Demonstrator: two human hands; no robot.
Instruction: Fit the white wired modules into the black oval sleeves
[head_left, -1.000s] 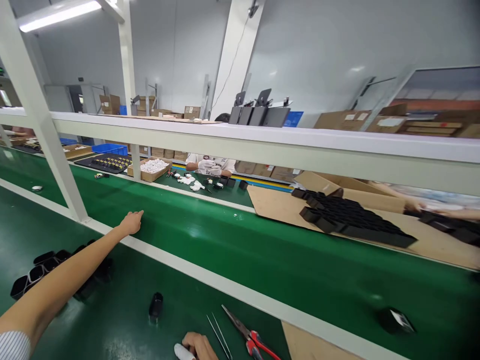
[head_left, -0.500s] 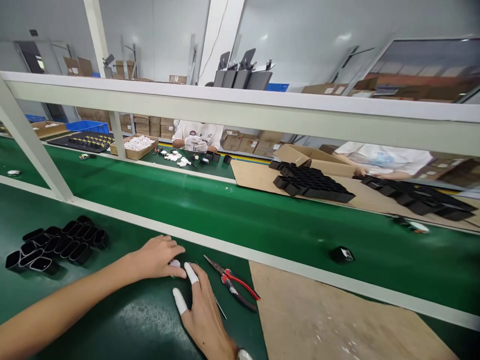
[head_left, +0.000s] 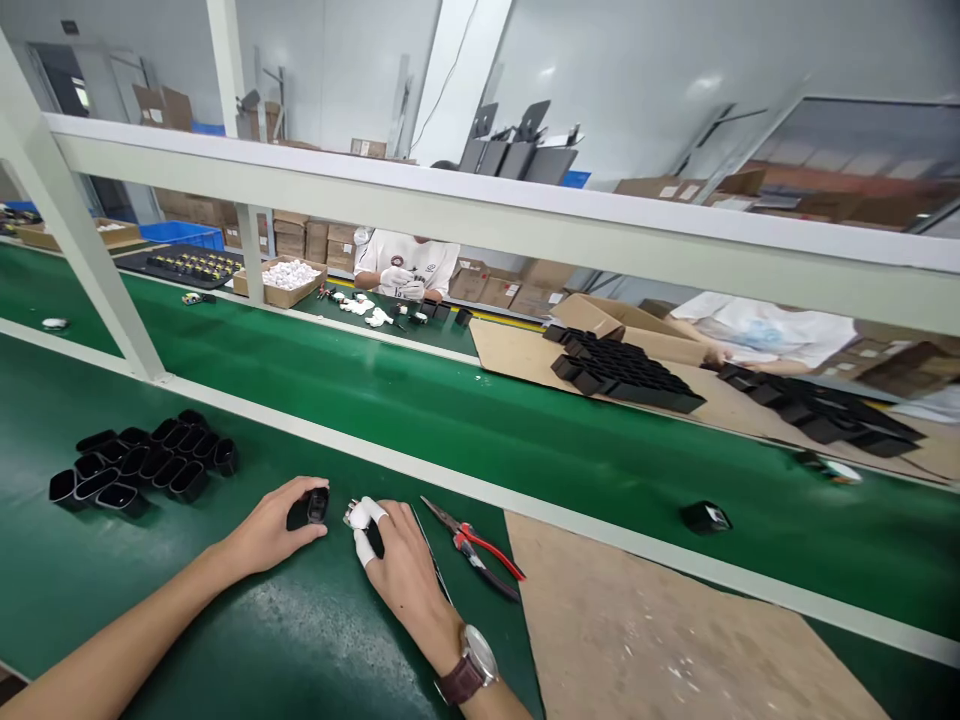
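Note:
My left hand [head_left: 274, 530] is closed on a small black plastic casing [head_left: 318, 505], thumb and fingers either side of it. Facing it, my right hand [head_left: 409, 575] wears white finger cots on two fingers and pinches a small white part [head_left: 360, 514] that has thin metallic bits at its far end. A dark shape under that palm is mostly hidden. Along the right hand's outer side lies a thin metal tool, only partly visible. Pliers [head_left: 469, 541] with red and black handles rest just right of this hand.
Several black open casings [head_left: 120, 497] stand grouped at the left. A cardboard sheet [head_left: 637, 620] covers the bench at right. Beyond a white rail runs a green belt [head_left: 360, 390] carrying a black casing [head_left: 705, 517]. Two people sit across, near black trays [head_left: 622, 370].
My hands have moved apart. The black casing now shows in my left hand, and the white part shows in my right fingers. The whole view has shifted slightly.

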